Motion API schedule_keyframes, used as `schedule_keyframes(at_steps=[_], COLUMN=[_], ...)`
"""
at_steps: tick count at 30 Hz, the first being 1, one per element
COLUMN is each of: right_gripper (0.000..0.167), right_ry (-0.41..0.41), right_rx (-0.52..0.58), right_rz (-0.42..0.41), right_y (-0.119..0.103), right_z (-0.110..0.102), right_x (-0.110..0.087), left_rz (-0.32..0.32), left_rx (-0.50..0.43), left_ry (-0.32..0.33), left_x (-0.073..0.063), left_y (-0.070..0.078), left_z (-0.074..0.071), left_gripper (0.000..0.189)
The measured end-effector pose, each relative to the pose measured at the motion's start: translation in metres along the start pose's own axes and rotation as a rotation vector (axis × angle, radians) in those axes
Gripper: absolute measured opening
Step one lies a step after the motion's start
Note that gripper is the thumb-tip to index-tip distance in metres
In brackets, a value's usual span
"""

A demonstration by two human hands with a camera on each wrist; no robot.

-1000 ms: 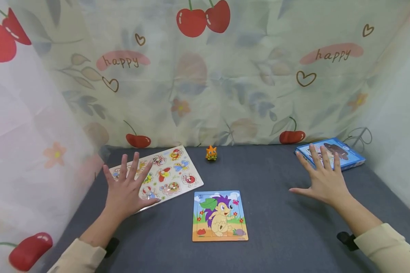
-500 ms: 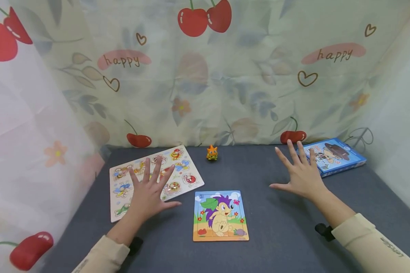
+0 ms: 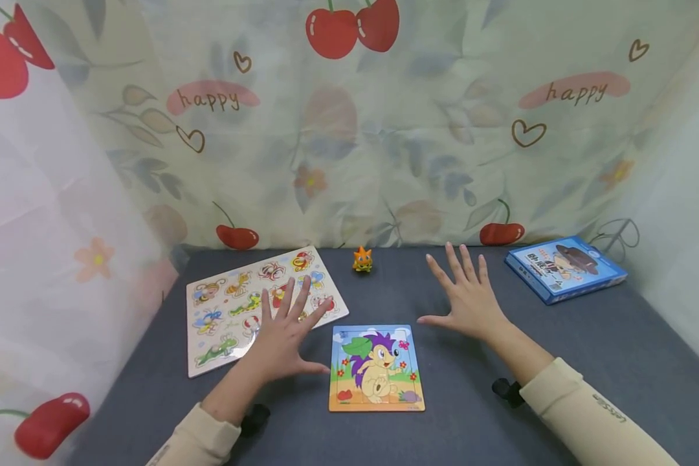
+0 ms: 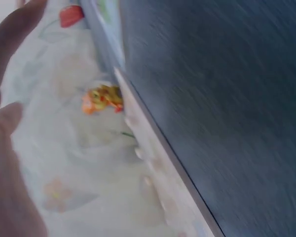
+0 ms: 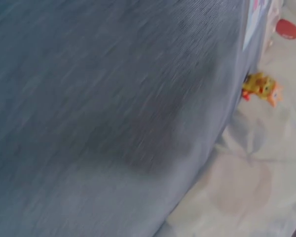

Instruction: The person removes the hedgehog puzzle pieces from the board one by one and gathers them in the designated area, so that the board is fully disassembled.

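A square hedgehog puzzle [image 3: 376, 369] lies flat at the middle of the dark table. My left hand [image 3: 282, 340], fingers spread, hovers just left of it and covers the lower right part of the white insect peg board [image 3: 210, 301]. To the puzzle's upper right, my right hand [image 3: 468, 301] is held in the air with fingers straight and apart. Neither hand holds anything. In the left wrist view, part of the left hand [image 4: 10, 128] shows at the left edge, beside the blurred peg board [image 4: 163, 163].
A small orange spiky toy figure [image 3: 362, 259] stands near the back edge. At the back right lies a blue box [image 3: 565, 266] with a cartoon figure, and a thin grey cable [image 3: 617, 236] is behind it. A cherry-printed curtain [image 3: 349, 129] closes off the back and sides.
Both hands have moved inward toward the hedgehog puzzle, the left one rightward and the right one leftward. Their fingers stay spread. The blue box and the peg board's left part are now uncovered.
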State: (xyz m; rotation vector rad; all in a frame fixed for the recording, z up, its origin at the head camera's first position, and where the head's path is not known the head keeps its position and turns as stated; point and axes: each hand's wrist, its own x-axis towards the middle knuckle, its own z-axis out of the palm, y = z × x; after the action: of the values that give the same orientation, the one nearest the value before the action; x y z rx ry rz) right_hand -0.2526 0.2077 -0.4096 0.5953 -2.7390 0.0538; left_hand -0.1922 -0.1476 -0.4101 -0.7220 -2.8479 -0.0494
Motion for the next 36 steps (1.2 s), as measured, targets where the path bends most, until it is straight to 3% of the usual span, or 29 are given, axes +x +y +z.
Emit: schedule_keyframes(at_steps=[8, 12, 19, 26, 31, 36], right_gripper=[0.112, 0.111, 0.109, 0.094, 0.079, 0.069], right_ry=[-0.059, -0.086, -0.083, -0.053, -0.07, -0.15], right_rx=[0.056, 0.093, 0.184, 0.33, 0.432, 0.525], right_rz=[0.006, 0.014, 0.003, -0.009, 0.003, 0.019], right_y=[-0.026, -0.038, -0.054, -0.07, -0.081, -0.095], right_z=[0.006, 0.01, 0.017, 0.019, 0.021, 0.022], right_x=[0.014, 0.02, 0.027, 0.034, 0.039, 0.044], left_rz=[-0.003, -0.007, -0.001, -0.049, -0.08, -0.086], left_rx=[-0.182, -0.252, -0.343, -0.428, -0.472, -0.493], left_ry=[-0.291, -0.393, -0.482, -0.567, -0.592, -0.584], left_x=[0.003, 0.005, 0.005, 0.003, 0.002, 0.002], left_y=[0.018, 0.024, 0.032, 0.038, 0.043, 0.044], left_z=[-0.007, -0.011, -0.012, -0.006, 0.0, 0.003], left_gripper=[0.112, 0.107, 0.101, 0.097, 0.093, 0.089])
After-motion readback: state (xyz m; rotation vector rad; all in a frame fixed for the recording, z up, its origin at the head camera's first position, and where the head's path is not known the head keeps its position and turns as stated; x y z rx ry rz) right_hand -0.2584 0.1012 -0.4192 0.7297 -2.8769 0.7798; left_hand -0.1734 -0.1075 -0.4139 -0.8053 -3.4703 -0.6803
